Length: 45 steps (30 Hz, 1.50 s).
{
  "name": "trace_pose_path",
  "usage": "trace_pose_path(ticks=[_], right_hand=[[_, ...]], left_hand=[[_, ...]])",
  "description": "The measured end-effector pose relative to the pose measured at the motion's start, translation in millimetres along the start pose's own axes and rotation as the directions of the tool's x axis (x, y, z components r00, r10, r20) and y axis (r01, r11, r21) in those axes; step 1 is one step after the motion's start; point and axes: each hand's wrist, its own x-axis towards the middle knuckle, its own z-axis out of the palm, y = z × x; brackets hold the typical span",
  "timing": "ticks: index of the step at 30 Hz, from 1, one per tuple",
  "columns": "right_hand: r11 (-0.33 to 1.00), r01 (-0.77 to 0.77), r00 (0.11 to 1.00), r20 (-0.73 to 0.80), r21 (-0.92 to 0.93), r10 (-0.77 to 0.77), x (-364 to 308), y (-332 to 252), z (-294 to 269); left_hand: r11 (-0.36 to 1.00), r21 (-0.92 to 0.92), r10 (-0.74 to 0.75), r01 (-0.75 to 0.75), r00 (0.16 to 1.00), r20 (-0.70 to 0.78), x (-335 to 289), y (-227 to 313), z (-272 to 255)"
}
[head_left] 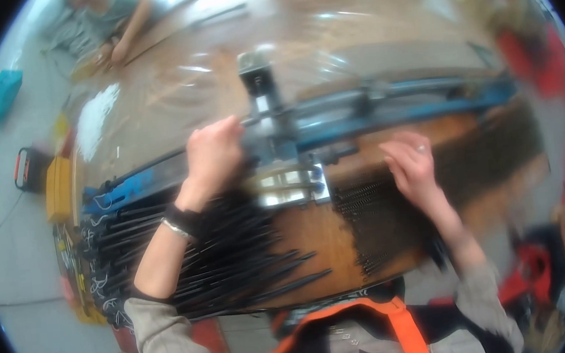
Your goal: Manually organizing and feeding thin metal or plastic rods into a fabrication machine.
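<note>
My left hand (215,152) is closed in a fist just left of a metal clamping fixture (271,133) with a dark upright block. Whatever the fist holds, if anything, is hidden. A black band and a light bracelet circle that wrist. To the right of the fixture, my right hand (412,164) is raised with its fingers curled in, a ring on one finger. Blur hides whether something thin is in it. Below my left forearm lie many long black rods (236,262). Beneath my right hand spreads a dense bundle of thin dark brown rods (395,220).
A long blue metal rail (405,107) crosses the wooden table (316,241) on both sides of the fixture. Clear plastic sheeting (173,98) covers the far side. Another person (126,35) sits at far left. A yellow box (59,188) stands beside the left edge.
</note>
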Motion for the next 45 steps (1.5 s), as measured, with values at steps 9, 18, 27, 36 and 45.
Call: trace_pose_path(ticks=[9,18,27,36,45], right_hand=[[0.918,-0.162,0.986,0.102,0.363,0.133,30,-23,35],[0.678,-0.433,0.901,0.301,0.594,0.312,36,-27,42],[0.984,0.057,0.954,0.283,0.166,-0.103,-5,-64,37],[0.801,-0.438,0.853,0.469,0.408,0.228,-2,-46,39],[0.859,-0.376,0.834,0.531,0.347,0.15,11,-79,-8]], left_hand=[[0.998,0.063,-0.016,0.015,1.0,0.015,-3,-2,-1],[0.965,0.206,0.197,-0.16,0.965,-0.171,-1,-12,18],[0.865,0.384,0.415,-0.324,0.892,-0.181,-22,-98,-19],[0.954,0.27,-0.167,0.129,0.978,0.122,-174,-23,-41],[0.989,0.013,0.142,-0.148,0.967,0.213,-148,16,-41]])
